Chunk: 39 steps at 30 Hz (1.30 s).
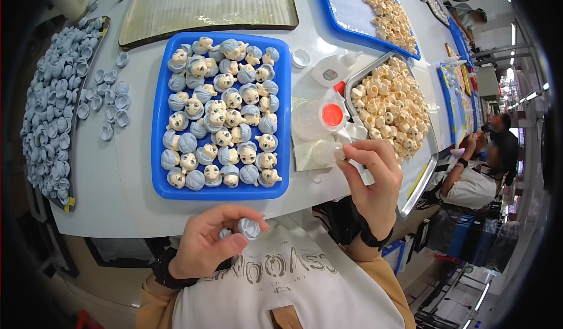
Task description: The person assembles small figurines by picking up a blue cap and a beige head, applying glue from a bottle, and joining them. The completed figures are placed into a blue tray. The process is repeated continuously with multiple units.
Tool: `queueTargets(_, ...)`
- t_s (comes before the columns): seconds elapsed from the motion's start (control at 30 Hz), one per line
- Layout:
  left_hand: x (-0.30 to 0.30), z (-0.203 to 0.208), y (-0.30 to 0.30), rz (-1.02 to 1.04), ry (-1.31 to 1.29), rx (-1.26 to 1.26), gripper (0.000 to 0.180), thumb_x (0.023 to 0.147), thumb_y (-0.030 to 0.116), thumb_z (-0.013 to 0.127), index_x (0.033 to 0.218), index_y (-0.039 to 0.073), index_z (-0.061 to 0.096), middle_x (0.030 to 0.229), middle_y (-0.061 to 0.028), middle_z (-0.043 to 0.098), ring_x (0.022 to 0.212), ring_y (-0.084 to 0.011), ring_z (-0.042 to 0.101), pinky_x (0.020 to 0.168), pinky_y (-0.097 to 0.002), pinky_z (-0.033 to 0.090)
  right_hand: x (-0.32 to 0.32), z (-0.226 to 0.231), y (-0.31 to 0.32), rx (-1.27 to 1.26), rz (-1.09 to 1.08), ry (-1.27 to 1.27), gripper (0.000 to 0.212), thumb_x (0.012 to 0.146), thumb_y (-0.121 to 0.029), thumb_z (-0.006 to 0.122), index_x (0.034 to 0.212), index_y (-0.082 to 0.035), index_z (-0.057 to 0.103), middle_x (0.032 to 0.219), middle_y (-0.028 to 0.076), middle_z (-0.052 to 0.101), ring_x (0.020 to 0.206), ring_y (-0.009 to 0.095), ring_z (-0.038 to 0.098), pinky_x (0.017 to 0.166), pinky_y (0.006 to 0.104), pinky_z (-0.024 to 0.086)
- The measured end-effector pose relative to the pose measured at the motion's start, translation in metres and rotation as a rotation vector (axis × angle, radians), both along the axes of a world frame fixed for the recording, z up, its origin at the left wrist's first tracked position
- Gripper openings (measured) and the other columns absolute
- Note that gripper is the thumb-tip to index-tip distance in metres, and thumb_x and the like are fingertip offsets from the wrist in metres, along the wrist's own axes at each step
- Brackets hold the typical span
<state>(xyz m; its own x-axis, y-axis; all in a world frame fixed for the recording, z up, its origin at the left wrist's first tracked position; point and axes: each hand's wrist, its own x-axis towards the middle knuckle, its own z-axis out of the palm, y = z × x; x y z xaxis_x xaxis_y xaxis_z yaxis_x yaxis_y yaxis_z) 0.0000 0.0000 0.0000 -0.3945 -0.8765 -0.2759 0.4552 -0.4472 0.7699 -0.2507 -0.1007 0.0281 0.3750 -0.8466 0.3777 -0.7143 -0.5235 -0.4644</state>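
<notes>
My left hand [208, 241] is closed in front of my apron, below the blue tray. Between its fingers sits a grey-blue doll hair piece [249, 228], hollow side showing, with part of another by the palm. My right hand [375, 173] pinches something small at its fingertips, too hidden to name, right beside a small translucent cup [324, 153]. Behind that cup stands a clear jar [311, 119] with a red round top. The blue tray [157, 153] holds many doll heads with pale faces and grey-blue hair.
Left stands a tray heaped with hair pieces [56, 118]; several loose ones [108, 94] lie beside it. A metal tray [431, 173] of pale head parts is at right. A white bottle [334, 70] and blue-rimmed tray [334, 21] stand farther back. Co-workers sit at far right.
</notes>
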Motion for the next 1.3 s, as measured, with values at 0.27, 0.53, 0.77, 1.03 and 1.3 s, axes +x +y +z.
queueTargets(0.27, -0.003, -0.006, 0.001, 0.048, -0.011, -0.033, 0.031, 0.084, 0.008, 0.056, 0.114, -0.002, 0.055, 0.101, -0.0063, 0.059, 0.079, -0.0065, 0.048, 0.070, -0.0210, 0.041, 0.000, -0.002, 0.004, -0.024, -0.043, -0.065, 0.029, 0.064, 0.005, 0.070, 0.091, -0.003, 0.063, 0.086, 0.010, 0.060, 0.076, 0.026, 0.055, 0.066, 0.0329, 0.044)
queueTargets(0.53, -0.007, -0.004, 0.001, 0.092, 0.028, 0.006, 0.036, 0.079, 0.003, 0.061, 0.113, -0.003, 0.051, 0.104, -0.0108, 0.060, 0.078, -0.0066, 0.048, 0.071, -0.0216, 0.042, -0.006, -0.003, 0.008, -0.004, -0.079, -0.087, 0.028, 0.065, 0.006, 0.069, 0.092, -0.002, 0.063, 0.088, 0.011, 0.061, 0.078, 0.026, 0.055, 0.068, 0.0327, 0.044)
queueTargets(0.77, -0.005, -0.006, 0.003, 0.052, 0.030, 0.012, 0.035, 0.079, 0.004, 0.062, 0.112, -0.003, 0.052, 0.104, -0.0107, 0.062, 0.075, -0.0060, 0.047, 0.071, -0.0215, 0.042, -0.008, -0.006, 0.009, 0.019, -0.091, -0.084, 0.027, 0.066, 0.006, 0.068, 0.092, -0.002, 0.063, 0.088, 0.010, 0.061, 0.079, 0.026, 0.055, 0.069, 0.0332, 0.044)
queueTargets(1.03, -0.005, -0.004, -0.003, 0.084, -0.055, -0.093, 0.036, 0.078, 0.006, 0.063, 0.112, -0.003, 0.053, 0.100, -0.0051, 0.058, 0.076, -0.0066, 0.047, 0.071, -0.0212, 0.041, 0.004, 0.005, 0.025, 0.071, 0.073, -0.389, 0.032, 0.062, 0.006, 0.070, 0.092, 0.000, 0.063, 0.088, 0.012, 0.061, 0.079, 0.025, 0.057, 0.069, 0.0327, 0.045)
queueTargets(1.3, -0.013, 0.001, -0.007, 0.137, -0.011, -0.104, 0.035, 0.079, 0.006, 0.063, 0.111, -0.002, 0.053, 0.100, -0.0048, 0.057, 0.078, -0.0070, 0.048, 0.069, -0.0213, 0.041, 0.047, 0.007, 0.034, 0.181, 0.495, -0.574, 0.039, 0.059, 0.004, 0.072, 0.096, -0.002, 0.064, 0.090, 0.010, 0.063, 0.076, 0.021, 0.058, 0.064, 0.0303, 0.044)
